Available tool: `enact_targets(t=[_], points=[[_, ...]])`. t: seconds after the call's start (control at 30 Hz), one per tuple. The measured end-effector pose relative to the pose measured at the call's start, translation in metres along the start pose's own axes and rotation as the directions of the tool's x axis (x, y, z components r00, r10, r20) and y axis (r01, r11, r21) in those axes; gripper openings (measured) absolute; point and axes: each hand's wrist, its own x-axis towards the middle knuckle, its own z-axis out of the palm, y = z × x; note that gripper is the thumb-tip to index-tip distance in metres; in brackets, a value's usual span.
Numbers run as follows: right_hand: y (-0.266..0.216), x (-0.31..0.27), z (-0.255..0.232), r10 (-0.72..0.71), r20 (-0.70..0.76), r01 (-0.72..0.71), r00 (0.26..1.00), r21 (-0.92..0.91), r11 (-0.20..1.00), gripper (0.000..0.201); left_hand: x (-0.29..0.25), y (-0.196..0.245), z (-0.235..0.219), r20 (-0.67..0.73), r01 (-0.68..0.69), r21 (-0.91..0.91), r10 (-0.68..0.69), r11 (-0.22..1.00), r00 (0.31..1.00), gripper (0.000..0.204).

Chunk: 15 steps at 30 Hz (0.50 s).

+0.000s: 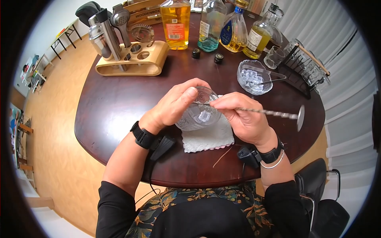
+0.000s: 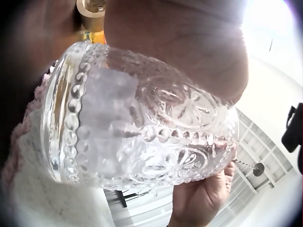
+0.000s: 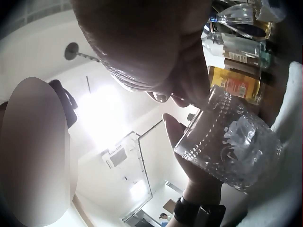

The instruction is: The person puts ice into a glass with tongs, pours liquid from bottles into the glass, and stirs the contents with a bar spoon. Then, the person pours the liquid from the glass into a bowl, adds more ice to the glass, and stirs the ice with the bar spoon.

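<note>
An embossed clear glass (image 1: 194, 118) with ice in it tilts above a white cloth (image 1: 208, 139); its ice also shows in the right wrist view, where the glass (image 3: 232, 142) leans. My left hand (image 1: 172, 104) grips the glass around its far side, thumb near the rim. At the rim, my right hand (image 1: 244, 117) pinches a twisted metal bar spoon (image 1: 274, 113), whose flat disc end points right. The spoon's other end is hidden by the fingers and glass. In the left wrist view the glass (image 2: 142, 123) fills the middle, with the right hand (image 2: 201, 198) beyond it.
A glass bowl of ice (image 1: 254, 79) with tongs lies to the right, near a rack (image 1: 297, 73) of glasses. Several bottles (image 1: 174, 29) and two black caps stand at the back. A wooden holder (image 1: 158, 63) with bar tools is at back left. A thin brown strand lies near the front.
</note>
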Motion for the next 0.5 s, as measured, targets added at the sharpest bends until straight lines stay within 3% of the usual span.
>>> enact_targets(t=[0.27,0.5], points=[[-0.0038,-0.0022,0.0033,0.370,-0.089,-0.328,0.925,0.307,0.894,0.007,0.0003,0.0021,-0.0002,0.010,-0.011,0.042,0.011,0.999,1.000,0.052],[-0.0037,-0.0008,0.0040,0.471,-0.093,-0.376,0.877,0.478,0.794,0.008,0.0001,0.0032,0.0008,0.013,-0.009,0.024,0.008,1.000,1.000,0.059]])
